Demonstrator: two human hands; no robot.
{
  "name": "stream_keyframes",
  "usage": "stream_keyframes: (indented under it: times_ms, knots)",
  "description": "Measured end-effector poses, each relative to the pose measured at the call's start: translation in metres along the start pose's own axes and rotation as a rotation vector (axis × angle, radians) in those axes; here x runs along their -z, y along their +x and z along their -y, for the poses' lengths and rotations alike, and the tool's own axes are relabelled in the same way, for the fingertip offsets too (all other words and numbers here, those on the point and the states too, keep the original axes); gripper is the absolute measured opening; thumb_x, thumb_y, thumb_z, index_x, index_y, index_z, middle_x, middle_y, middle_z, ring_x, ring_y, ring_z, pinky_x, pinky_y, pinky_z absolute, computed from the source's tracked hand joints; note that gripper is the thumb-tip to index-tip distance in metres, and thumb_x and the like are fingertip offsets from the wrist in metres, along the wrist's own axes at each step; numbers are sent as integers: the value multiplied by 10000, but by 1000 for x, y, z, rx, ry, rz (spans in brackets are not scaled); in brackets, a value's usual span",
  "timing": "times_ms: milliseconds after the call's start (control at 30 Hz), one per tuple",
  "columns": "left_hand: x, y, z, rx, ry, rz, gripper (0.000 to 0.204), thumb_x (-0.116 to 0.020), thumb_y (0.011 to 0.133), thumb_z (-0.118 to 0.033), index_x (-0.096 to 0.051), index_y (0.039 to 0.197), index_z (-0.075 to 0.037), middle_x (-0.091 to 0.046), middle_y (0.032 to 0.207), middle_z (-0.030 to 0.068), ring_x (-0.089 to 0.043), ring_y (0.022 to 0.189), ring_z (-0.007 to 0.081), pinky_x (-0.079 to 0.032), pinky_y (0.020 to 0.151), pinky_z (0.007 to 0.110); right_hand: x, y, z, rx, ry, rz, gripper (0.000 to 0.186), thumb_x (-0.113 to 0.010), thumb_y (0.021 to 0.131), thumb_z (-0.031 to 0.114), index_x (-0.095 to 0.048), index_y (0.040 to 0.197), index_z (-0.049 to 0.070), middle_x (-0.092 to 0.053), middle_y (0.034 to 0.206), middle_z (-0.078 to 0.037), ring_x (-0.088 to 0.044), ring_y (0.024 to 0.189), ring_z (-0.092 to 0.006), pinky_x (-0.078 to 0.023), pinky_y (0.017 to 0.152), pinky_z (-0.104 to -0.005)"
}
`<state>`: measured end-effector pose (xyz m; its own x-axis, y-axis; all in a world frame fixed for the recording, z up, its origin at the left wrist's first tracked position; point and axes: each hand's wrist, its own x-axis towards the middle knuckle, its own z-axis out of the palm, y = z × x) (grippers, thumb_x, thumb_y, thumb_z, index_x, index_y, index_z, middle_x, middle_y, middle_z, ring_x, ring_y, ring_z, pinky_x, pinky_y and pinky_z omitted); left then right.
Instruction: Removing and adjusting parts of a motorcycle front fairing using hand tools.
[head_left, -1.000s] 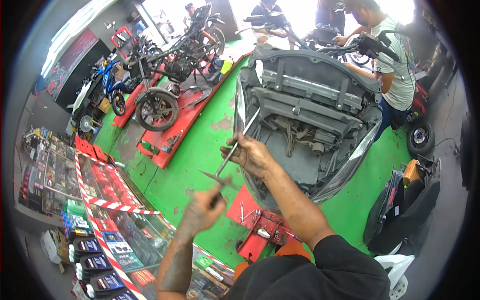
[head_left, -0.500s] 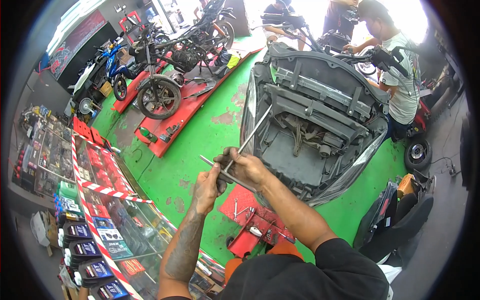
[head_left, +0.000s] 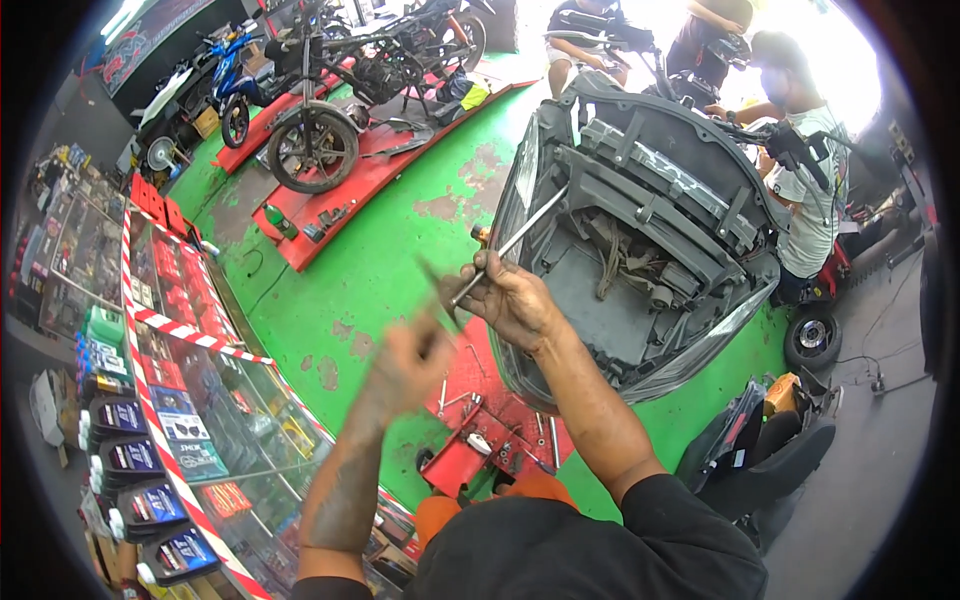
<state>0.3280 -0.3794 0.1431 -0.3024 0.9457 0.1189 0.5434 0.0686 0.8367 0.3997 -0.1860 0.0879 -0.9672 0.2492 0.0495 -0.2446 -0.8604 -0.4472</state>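
My right hand (head_left: 510, 305) is closed around the shaft of a long metal T-handle wrench (head_left: 528, 229). The shaft slants up and right, its far end over the edge of dark grey scooter bodywork (head_left: 640, 200). A dark crossbar, smeared by motion, shows at its near end. Just left and below is my left hand (head_left: 405, 365), so blurred that its fingers cannot be made out; whether it touches the crossbar is unclear. A small orange and dark object (head_left: 480, 235) shows beyond my right hand, partly hidden.
Below my hands stands a red tool tray (head_left: 470, 445) with wrenches and small parts. A glass display case (head_left: 270, 420) and several dark bottles (head_left: 130, 455) line the left. A stripped motorcycle (head_left: 350, 100) stands on a red platform. People work at the far right, near a black seat (head_left: 770, 470).
My left hand has gone from gripping near the crossbar to a blurred position lower and left. My right hand, with the wrench, has shifted slightly right and up. The view has shifted too.
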Motion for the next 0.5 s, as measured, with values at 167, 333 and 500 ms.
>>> stream_keyframes:
  times_ms: [167, 333, 500]
  knots:
    - [6, 8, -8, 87, 266, 42, 391, -608, 849, -166, -602, 1229, -70, -628, 619, 125, -626, 536, 237, -494, 514, 389, 1, 2, 10, 37, -6, -1, 243, -502, 1006, 296, -548, 1083, 71, -635, 1048, -86, -572, 1184, -336, -445, 1037, -490]
    - [23, 21, 16, 316, 275, -124, 273, -607, 838, -144, -656, 1089, -47, -585, 581, 127, -559, 499, 184, -444, 488, 355, -6, 7, 15, -4, -68, -15, 233, -464, 1024, 292, -556, 1031, 78, -609, 1049, -70, -577, 1174, -290, -461, 1036, -460]
    - [5, -1, 10, -30, -32, -19, 419, -589, 830, -127, -576, 1246, -78, -623, 639, 154, -606, 513, 238, -489, 506, 383, 0, 6, 22, 65, -147, -87, 246, -504, 1005, 308, -577, 1031, 75, -621, 1069, -79, -591, 1150, -296, -466, 1027, -477]
